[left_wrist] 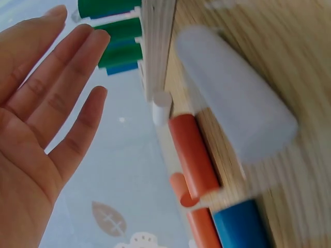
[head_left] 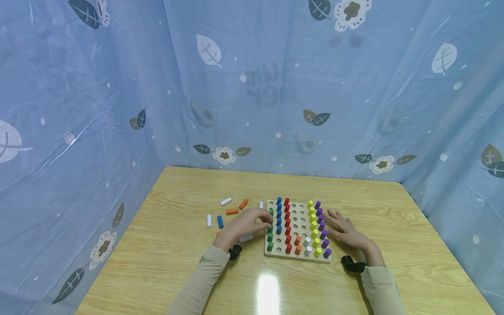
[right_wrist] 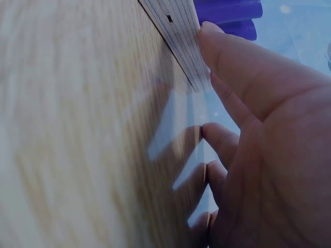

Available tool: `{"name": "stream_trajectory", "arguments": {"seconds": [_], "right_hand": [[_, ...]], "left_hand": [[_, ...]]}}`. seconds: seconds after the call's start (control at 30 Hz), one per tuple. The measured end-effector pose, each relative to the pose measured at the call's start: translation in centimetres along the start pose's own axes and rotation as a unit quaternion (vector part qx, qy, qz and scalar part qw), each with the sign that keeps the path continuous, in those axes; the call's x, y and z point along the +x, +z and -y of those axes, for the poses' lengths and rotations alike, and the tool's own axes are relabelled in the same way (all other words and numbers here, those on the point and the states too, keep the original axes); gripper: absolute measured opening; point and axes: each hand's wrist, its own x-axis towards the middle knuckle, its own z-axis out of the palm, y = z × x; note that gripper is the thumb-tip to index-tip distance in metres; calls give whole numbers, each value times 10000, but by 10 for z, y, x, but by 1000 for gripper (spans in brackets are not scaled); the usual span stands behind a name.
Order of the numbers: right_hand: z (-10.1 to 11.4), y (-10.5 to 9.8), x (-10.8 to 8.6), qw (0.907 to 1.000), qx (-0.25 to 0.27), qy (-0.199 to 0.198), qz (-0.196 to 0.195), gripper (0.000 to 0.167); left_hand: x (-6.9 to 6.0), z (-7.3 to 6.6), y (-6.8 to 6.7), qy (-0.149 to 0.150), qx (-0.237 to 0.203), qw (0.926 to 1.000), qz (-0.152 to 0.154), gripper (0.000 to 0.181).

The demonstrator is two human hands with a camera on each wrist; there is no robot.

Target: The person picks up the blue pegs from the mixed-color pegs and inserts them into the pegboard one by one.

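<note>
A wooden pegboard [head_left: 293,256] stands between the hands, with colored pegs upright in its rows. My left hand [head_left: 246,223] is over the board's left edge, fingertips beside the green pegs [head_left: 270,246]. In the left wrist view its fingers extend near a green peg [left_wrist: 121,54], and nothing shows held in them. My right hand [head_left: 346,232] lies at the right edge with spread fingers, beside the purple pegs [head_left: 324,235]. In the right wrist view a fingertip touches the board's side [right_wrist: 178,39]. Blue pegs [head_left: 279,222], red pegs [head_left: 288,222] and yellow pegs [head_left: 313,225] fill other rows.
Left of the board lie loose pegs: a white peg [head_left: 209,221], a blue peg [head_left: 220,222], an orange peg [head_left: 243,204] and several more. Another white peg [left_wrist: 238,95] lies below the left hand. Bare holes [head_left: 294,218] show mid-board. A blue curtain [head_left: 275,109] surrounds the wooden table [head_left: 189,188].
</note>
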Motion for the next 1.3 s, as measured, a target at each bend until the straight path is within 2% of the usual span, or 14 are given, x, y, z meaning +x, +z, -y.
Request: {"name": "stream_trajectory", "arguments": {"seconds": [0.43, 0.67, 1.07, 1.3], "right_hand": [[0, 0, -1, 10000, -14, 9, -5, 55], [2, -1, -1, 10000, 31, 25, -19, 56], [2, -1, -1, 10000, -16, -17, -20, 55], [3, 0, -1, 10000, -5, 28, -33, 55]], "left_hand": [[-14, 11, -14, -193, 2, 9997, -117, 22], [-23, 18, -21, -98, 318, 9993, -195, 21], [-38, 34, -27, -213, 967, 9947, -263, 18], [-45, 39, -28, -155, 1123, 9933, -231, 18]]}}
